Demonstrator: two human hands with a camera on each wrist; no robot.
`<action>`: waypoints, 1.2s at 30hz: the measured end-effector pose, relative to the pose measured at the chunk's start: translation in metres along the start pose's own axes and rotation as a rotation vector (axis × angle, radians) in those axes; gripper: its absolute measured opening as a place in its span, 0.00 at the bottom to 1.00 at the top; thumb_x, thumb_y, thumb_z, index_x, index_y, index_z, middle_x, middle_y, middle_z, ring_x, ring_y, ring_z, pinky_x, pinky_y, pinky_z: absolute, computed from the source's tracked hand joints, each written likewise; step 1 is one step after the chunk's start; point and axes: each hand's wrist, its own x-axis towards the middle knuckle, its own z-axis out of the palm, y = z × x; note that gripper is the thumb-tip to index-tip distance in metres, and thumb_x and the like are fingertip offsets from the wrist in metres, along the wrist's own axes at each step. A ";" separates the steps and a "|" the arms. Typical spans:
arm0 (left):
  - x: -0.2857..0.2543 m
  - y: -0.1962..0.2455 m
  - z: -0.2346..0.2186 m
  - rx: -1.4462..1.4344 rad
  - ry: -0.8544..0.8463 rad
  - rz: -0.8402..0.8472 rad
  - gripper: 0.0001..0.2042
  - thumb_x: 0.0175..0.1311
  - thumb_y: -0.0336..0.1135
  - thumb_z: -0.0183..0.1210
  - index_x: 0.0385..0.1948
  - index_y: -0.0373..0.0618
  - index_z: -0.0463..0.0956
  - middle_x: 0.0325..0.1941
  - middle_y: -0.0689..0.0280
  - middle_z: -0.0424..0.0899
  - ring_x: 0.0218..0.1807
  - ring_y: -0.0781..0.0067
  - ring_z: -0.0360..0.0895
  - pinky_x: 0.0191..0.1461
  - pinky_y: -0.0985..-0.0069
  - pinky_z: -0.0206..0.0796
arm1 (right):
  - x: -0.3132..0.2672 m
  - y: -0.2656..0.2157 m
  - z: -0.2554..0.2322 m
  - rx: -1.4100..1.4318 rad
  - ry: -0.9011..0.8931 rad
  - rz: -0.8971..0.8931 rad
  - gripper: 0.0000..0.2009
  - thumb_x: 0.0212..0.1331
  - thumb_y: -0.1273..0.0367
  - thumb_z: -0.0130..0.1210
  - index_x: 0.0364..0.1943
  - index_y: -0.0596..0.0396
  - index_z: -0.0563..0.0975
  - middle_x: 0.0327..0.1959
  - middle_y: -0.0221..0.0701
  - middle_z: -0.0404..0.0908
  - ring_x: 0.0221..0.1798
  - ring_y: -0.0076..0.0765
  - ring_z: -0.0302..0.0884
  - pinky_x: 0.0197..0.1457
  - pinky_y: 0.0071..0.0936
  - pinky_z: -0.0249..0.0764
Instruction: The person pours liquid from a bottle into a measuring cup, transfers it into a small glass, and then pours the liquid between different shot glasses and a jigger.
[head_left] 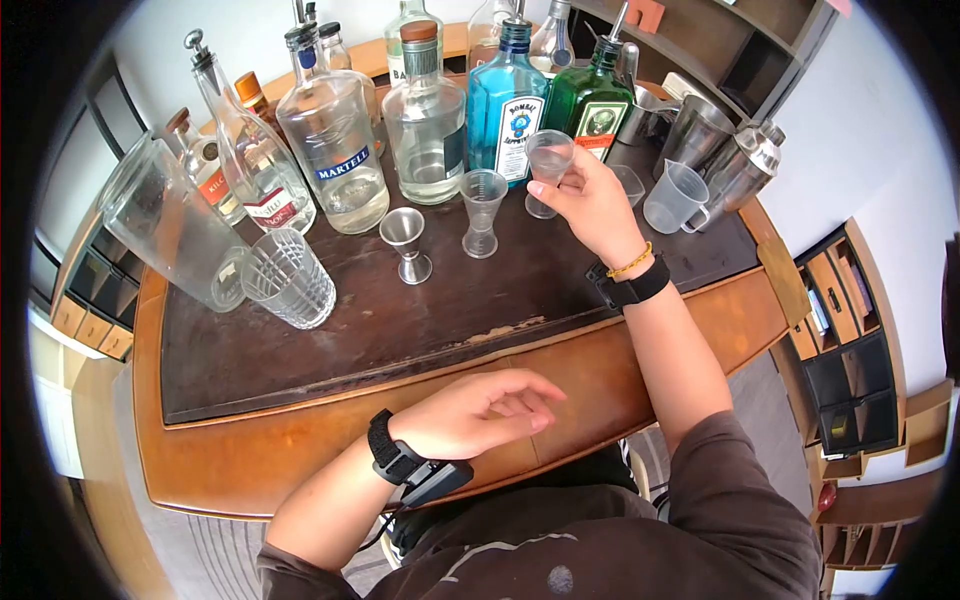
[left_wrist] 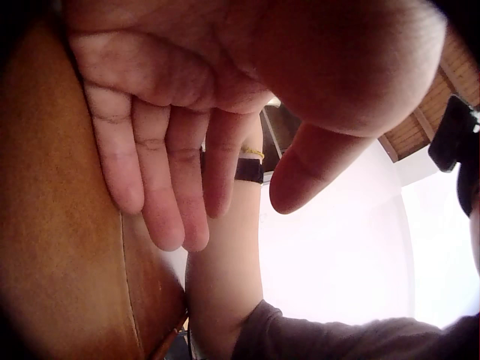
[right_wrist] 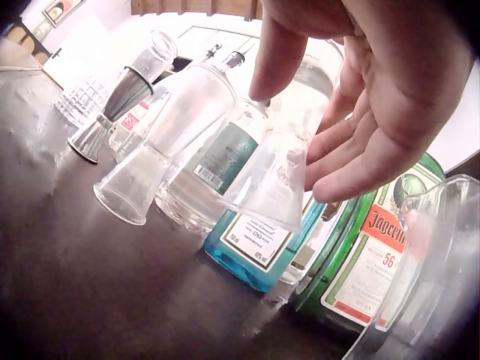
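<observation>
Between the thumb and fingers of the right hand [head_left: 590, 200] is a clear plastic double-ended measuring cup [head_left: 549, 160], pinched near its middle in front of the blue bottle [head_left: 501, 120]. In the right wrist view its wide base [right_wrist: 266, 187] hangs by the blue and green bottles. A similar clear measuring cup [head_left: 482, 212] stands to its left, and a steel jigger [head_left: 408, 245] stands further left. The left hand [head_left: 475, 413] is over the brown leather front edge, fingers loosely bent, holding nothing; in the left wrist view its palm and fingers [left_wrist: 165, 142] show.
Several bottles, including the Martell [head_left: 335, 150] and green bottle [head_left: 597, 100], line the back of the desk [head_left: 450, 320]. A cut glass [head_left: 290, 280] and a tall clear mixing vessel [head_left: 170, 220] are at left. A small plastic jug [head_left: 677, 197] and steel shakers [head_left: 740, 165] stand at right.
</observation>
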 end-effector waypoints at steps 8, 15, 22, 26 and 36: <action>0.001 -0.004 0.001 -0.047 0.014 0.055 0.18 0.68 0.37 0.56 0.56 0.41 0.70 0.46 0.63 0.80 0.49 0.77 0.76 0.55 0.78 0.67 | -0.007 0.006 0.017 -0.232 0.090 -0.187 0.22 0.51 0.71 0.66 0.52 0.59 0.74 0.37 0.36 0.78 0.40 0.34 0.77 0.45 0.30 0.72; 0.001 -0.002 -0.001 -0.031 0.001 0.028 0.17 0.68 0.33 0.55 0.57 0.40 0.69 0.49 0.63 0.79 0.52 0.77 0.76 0.58 0.77 0.66 | -0.013 -0.006 0.016 -0.438 0.116 -0.300 0.25 0.50 0.67 0.65 0.54 0.55 0.74 0.37 0.38 0.75 0.41 0.45 0.72 0.47 0.36 0.69; 0.001 -0.003 0.001 -0.036 0.011 0.046 0.17 0.69 0.38 0.55 0.55 0.40 0.70 0.46 0.63 0.80 0.49 0.77 0.76 0.55 0.78 0.67 | -0.016 -0.014 0.012 -0.536 0.134 -0.315 0.26 0.51 0.67 0.65 0.58 0.47 0.74 0.35 0.35 0.73 0.42 0.45 0.69 0.51 0.37 0.67; 0.001 -0.005 0.001 -0.051 0.016 0.053 0.17 0.69 0.38 0.55 0.55 0.40 0.70 0.46 0.64 0.80 0.49 0.77 0.76 0.55 0.78 0.67 | -0.016 -0.017 0.011 -0.594 0.150 -0.374 0.27 0.50 0.67 0.65 0.59 0.43 0.74 0.33 0.34 0.72 0.41 0.43 0.69 0.50 0.37 0.67; 0.001 -0.005 0.002 -0.053 0.016 0.051 0.17 0.69 0.38 0.55 0.55 0.40 0.70 0.45 0.64 0.80 0.48 0.78 0.76 0.54 0.79 0.67 | -0.017 -0.021 0.011 -0.737 0.157 -0.390 0.29 0.49 0.67 0.65 0.60 0.36 0.74 0.35 0.31 0.71 0.41 0.41 0.68 0.49 0.37 0.67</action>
